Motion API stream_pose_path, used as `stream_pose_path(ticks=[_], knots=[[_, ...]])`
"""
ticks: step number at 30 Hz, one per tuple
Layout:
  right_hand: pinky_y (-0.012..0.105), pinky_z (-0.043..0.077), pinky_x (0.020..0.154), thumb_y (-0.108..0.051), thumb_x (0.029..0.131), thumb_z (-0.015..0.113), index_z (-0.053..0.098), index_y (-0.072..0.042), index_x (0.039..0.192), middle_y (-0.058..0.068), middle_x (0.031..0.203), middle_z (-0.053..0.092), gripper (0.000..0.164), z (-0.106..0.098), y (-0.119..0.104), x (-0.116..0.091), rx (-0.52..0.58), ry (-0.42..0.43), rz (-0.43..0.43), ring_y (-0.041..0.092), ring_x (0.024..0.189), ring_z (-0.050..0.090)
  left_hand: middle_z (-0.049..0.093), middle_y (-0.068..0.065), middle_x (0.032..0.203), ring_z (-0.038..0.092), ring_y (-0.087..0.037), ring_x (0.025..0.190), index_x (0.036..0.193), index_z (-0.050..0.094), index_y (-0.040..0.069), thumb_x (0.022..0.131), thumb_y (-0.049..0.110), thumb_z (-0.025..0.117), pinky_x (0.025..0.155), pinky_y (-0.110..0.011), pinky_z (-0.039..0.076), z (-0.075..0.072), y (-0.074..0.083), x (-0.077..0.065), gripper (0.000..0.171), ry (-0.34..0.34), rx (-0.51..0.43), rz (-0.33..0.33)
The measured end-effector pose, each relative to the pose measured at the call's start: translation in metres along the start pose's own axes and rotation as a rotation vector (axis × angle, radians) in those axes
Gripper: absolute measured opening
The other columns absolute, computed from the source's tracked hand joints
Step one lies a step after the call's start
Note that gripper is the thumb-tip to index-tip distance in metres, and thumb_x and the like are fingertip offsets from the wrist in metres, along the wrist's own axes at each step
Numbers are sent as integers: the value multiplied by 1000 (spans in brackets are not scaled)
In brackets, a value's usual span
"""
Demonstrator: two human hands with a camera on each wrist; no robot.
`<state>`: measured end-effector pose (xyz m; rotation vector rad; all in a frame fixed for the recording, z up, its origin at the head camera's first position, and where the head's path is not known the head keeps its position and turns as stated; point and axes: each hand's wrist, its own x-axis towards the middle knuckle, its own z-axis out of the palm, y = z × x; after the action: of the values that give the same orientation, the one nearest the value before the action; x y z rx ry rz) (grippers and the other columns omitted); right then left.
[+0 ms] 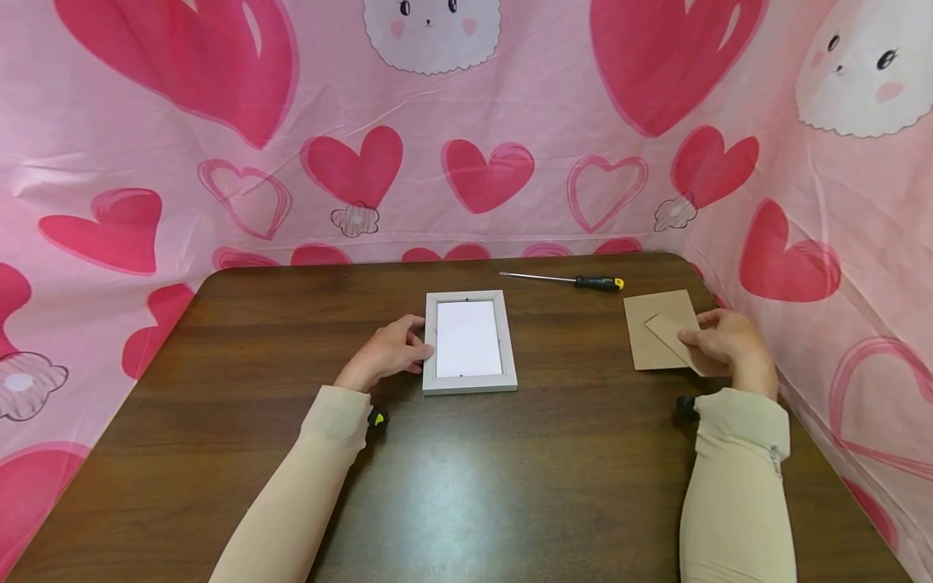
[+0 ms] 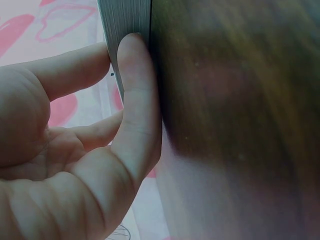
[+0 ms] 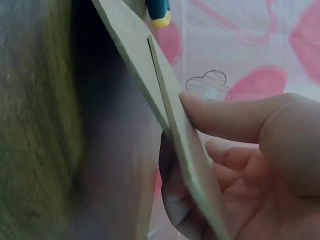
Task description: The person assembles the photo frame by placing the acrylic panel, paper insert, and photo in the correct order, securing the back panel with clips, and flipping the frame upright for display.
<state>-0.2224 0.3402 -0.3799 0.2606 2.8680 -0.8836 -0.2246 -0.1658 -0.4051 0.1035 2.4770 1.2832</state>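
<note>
cardboard (image 1: 647, 344) is pinched by the right hand (image 1: 725, 336) while the left hand (image 1: 388, 350), relaxed, touches the frame (image 1: 506, 340).

So the outfit is a cream long-sleeve top, left sleeve (image 1: 284, 494) running up from the lower left of the frame, right sleeve (image 1: 736, 502) at lower right. Each ends in a chunky pale cuff at the wrist, and the right cuff (image 1: 739, 414) has some tiny dark marking just below it, too small to read. Little black gadget (image 1: 378, 421) at the left wrist with a yellow-green patch, another black one (image 1: 686, 409) at the right. Left hand (image 1: 388, 348) and right hand (image 1: 729, 336) are bare.
</note>
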Motion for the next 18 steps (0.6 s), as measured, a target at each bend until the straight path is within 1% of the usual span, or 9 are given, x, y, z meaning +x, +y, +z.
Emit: stream_pose_path(ticks=[3,7,10,15,18], knots=[[44,44,75,-37,92,61,43,10,124,28,111,48,59,1,-1,2,12,-7,-33,39,96,46,56,-15,99,63,-22,79,140,37,9,90,16,67,73,-35,57,0,0,0,59,1,-1,0],[37,45,69,-34,93,61,40,11,125,24,105,49,59,2,-5,4,68,-14,-69,35,91,48,56,-15,99,63,-22,79,140,38,8,90,16,67,72,-34,57,1,0,0,58,3,-9,1],[34,47,66,-32,93,61,40,11,125,22,102,51,58,2,-9,4,101,-1,-83,33,88,51,56,-15,99,63,-22,79,140,38,8,90,16,68,72,-34,57,1,0,0,58,4,-13,1],[34,47,66,-31,93,60,40,10,125,21,100,53,55,0,-20,1,133,33,-96,32,86,52,56,-15,99,63,-22,79,140,38,8,90,16,67,72,-34,57,1,0,0,59,3,-10,-2],[34,47,66,-33,94,59,41,9,124,21,98,55,55,-1,-28,-1,125,49,-121,32,86,52,56,-15,99,63,-22,79,140,38,8,90,16,67,72,-34,57,1,1,0,59,2,-7,-4]])
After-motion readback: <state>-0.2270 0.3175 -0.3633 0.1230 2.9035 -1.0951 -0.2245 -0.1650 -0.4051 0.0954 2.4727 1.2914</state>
